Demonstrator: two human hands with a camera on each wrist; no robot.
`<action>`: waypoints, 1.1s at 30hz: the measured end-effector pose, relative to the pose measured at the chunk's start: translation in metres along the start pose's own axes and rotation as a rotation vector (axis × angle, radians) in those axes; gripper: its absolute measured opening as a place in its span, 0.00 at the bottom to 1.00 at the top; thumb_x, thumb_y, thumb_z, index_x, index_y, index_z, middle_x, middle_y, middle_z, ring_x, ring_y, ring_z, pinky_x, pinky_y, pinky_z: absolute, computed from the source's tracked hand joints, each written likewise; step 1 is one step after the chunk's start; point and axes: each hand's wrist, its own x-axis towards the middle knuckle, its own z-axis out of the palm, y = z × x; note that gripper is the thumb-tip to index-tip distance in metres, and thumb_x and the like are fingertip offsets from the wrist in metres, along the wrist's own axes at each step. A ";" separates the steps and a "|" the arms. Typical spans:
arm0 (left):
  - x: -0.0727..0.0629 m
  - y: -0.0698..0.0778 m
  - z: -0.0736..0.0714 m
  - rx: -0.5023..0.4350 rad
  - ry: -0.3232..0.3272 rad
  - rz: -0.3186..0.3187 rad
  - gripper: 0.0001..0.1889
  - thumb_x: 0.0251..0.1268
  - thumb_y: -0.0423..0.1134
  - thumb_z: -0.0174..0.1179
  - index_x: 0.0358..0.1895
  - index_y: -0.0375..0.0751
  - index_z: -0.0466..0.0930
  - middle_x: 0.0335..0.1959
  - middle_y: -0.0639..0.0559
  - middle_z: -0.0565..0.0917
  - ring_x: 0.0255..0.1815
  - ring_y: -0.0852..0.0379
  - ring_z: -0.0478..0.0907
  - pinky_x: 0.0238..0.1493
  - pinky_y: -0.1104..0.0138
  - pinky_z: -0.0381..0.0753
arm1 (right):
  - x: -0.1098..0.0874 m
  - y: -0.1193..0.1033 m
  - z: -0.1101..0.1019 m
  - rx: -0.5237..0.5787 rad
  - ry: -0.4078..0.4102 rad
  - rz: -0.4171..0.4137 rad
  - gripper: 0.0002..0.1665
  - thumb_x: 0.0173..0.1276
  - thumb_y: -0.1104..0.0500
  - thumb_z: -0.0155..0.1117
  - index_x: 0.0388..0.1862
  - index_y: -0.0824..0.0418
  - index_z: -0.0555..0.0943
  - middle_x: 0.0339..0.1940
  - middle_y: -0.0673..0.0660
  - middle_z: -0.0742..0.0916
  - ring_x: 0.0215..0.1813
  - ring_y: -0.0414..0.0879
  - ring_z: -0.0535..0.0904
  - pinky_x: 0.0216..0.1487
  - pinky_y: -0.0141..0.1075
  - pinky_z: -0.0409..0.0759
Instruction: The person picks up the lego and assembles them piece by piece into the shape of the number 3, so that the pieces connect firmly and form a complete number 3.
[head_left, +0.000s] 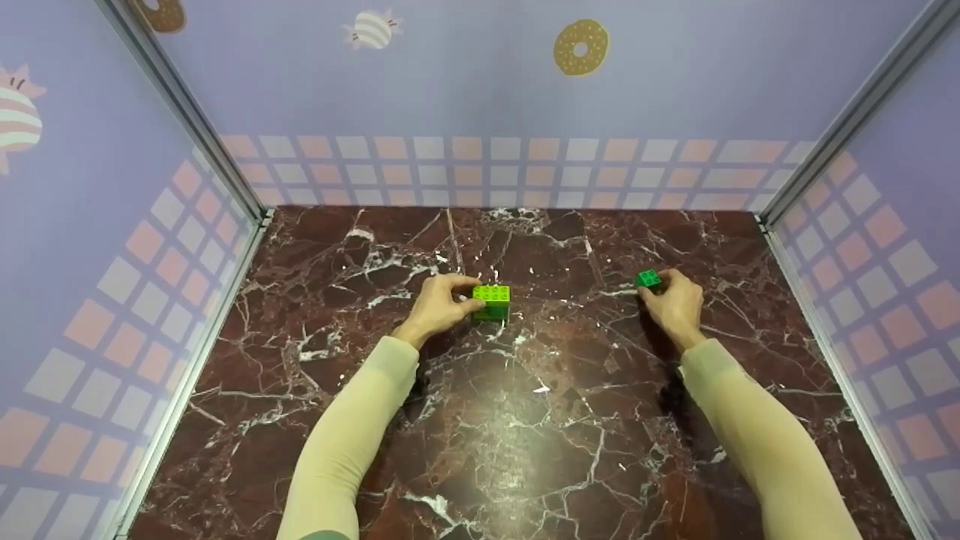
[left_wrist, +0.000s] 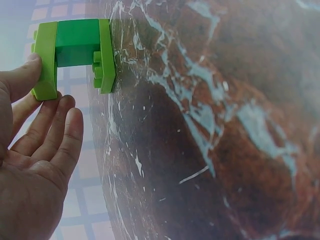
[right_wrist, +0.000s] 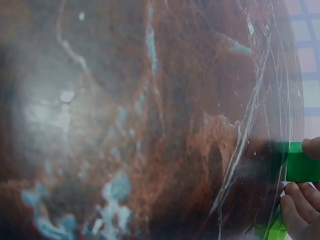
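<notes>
Near the middle of the table stands a stack of toy building bricks (head_left: 491,303). Its long lime top brick (left_wrist: 46,60) and lime bottom brick (left_wrist: 107,55) have a darker green brick (left_wrist: 77,40) between them at one end, with a gap beside it. My left hand (head_left: 439,304) pinches the stack's lime top brick at its left end, thumb on the near side. To the right, my right hand (head_left: 676,301) holds a small green toy brick (head_left: 648,279) between thumb and fingers. In the right wrist view that green brick (right_wrist: 302,162) is cut off by the frame edge.
Dark red marbled table (head_left: 525,420) surface spreads around both hands. Lilac panels with printed squares close it in at the back wall (head_left: 495,97), left wall (head_left: 97,247) and right wall (head_left: 892,247). A lime piece (right_wrist: 277,229) shows below the right fingers.
</notes>
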 end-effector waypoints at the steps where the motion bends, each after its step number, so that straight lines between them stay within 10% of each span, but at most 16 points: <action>1: 0.000 0.000 0.000 0.001 0.000 0.002 0.22 0.70 0.38 0.79 0.64 0.38 0.91 0.60 0.40 0.94 0.49 0.46 0.93 0.55 0.57 0.92 | 0.000 0.000 0.000 -0.001 -0.001 -0.001 0.28 0.76 0.55 0.75 0.68 0.69 0.84 0.58 0.73 0.93 0.62 0.70 0.89 0.73 0.63 0.82; 33: 0.001 0.001 -0.002 0.000 -0.011 0.011 0.22 0.70 0.37 0.78 0.64 0.36 0.91 0.60 0.39 0.94 0.57 0.42 0.92 0.65 0.49 0.90 | -0.008 -0.040 0.015 0.020 -0.062 -0.142 0.28 0.75 0.54 0.76 0.66 0.70 0.86 0.57 0.72 0.94 0.58 0.68 0.91 0.65 0.61 0.88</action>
